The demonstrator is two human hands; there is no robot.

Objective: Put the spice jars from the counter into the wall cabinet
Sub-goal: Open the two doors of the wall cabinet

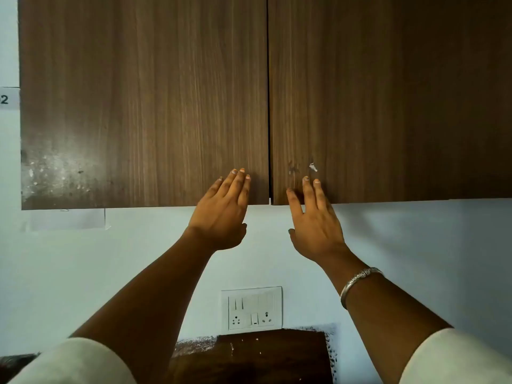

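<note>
The wall cabinet fills the upper view, its two dark wood doors both closed: the left door [144,106] and the right door [388,101], with a thin gap between them. My left hand [223,214] reaches up with straight fingers, its fingertips at the lower right corner of the left door. My right hand [314,225], with a silver bracelet on the wrist, has its straight fingers at the lower left corner of the right door. Neither hand holds anything. No spice jars are in view.
A white switch and socket plate [251,309] sits on the pale wall below the cabinet. Under it is a dark wooden panel [249,358]. A paper label [8,98] hangs on the wall at the far left, and a taped paper [66,218] sits below the left door.
</note>
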